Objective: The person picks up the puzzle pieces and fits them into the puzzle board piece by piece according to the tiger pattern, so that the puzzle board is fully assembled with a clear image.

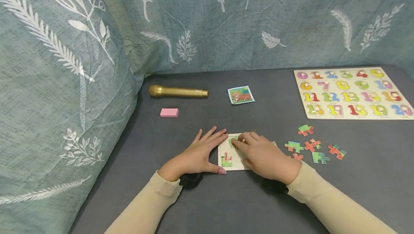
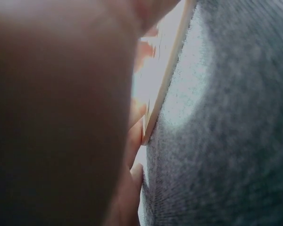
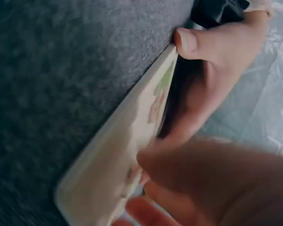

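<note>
A pale wooden puzzle tray (image 1: 237, 165) lies flat before me. A puzzle piece with red and green print (image 1: 226, 160) sits in its near left corner. My left hand (image 1: 198, 156) is spread at the tray's left side, fingertips at the far left corner and thumb at the near edge. Over the tray's middle is my right hand (image 1: 263, 155), its bent fingers pinching a green-edged puzzle piece (image 1: 233, 142) near the far left corner. That hand hides much of the tray. In the right wrist view the tray (image 3: 118, 141) appears beneath the fingers.
Several loose puzzle pieces (image 1: 320, 157) lie right of the tray. A number board (image 1: 352, 90) stands at the back right. Farther back are a picture card (image 1: 241, 95), a gold microphone (image 1: 179, 92) and a pink block (image 1: 169, 113). A patterned curtain (image 1: 207, 22) borders the table.
</note>
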Demonstrator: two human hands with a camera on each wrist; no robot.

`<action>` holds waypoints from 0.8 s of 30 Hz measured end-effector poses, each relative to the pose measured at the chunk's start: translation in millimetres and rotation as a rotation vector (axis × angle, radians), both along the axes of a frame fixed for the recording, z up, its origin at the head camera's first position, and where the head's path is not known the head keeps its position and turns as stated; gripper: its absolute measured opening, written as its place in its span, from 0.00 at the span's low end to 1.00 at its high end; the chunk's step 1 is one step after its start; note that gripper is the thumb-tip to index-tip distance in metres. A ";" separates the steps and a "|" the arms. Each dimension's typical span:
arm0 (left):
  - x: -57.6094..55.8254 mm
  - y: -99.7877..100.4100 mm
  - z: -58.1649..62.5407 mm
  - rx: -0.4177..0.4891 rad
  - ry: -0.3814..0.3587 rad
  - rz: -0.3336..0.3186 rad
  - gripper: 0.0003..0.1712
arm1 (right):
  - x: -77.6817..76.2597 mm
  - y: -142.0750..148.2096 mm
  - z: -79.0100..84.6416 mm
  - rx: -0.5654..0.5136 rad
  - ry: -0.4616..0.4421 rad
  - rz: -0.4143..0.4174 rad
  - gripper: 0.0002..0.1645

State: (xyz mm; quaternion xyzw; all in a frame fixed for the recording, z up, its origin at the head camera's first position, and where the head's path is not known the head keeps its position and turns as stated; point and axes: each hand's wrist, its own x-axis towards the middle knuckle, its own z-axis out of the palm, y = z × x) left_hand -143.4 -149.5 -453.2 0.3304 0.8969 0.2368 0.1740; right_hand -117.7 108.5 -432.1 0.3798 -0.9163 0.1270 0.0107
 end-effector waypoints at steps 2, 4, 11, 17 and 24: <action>-0.4 0.1 1.1 0.007 -0.001 0.002 0.64 | 1.2 -0.6 2.9 -0.008 0.057 -0.036 0.21; -0.6 0.4 1.4 0.025 0.000 0.015 0.65 | 1.4 1.4 6.5 -0.018 0.076 -0.052 0.18; -1.0 1.6 0.6 0.079 -0.002 0.044 0.65 | 0.9 2.8 -0.9 0.001 -0.021 0.040 0.27; -3.1 1.9 -1.1 0.088 0.019 0.027 0.59 | 1.9 4.6 -7.0 -0.007 -0.095 0.065 0.36; -1.0 -4.8 -4.2 0.067 0.049 0.046 0.53 | -5.8 14.2 8.4 -0.016 -0.069 0.006 0.31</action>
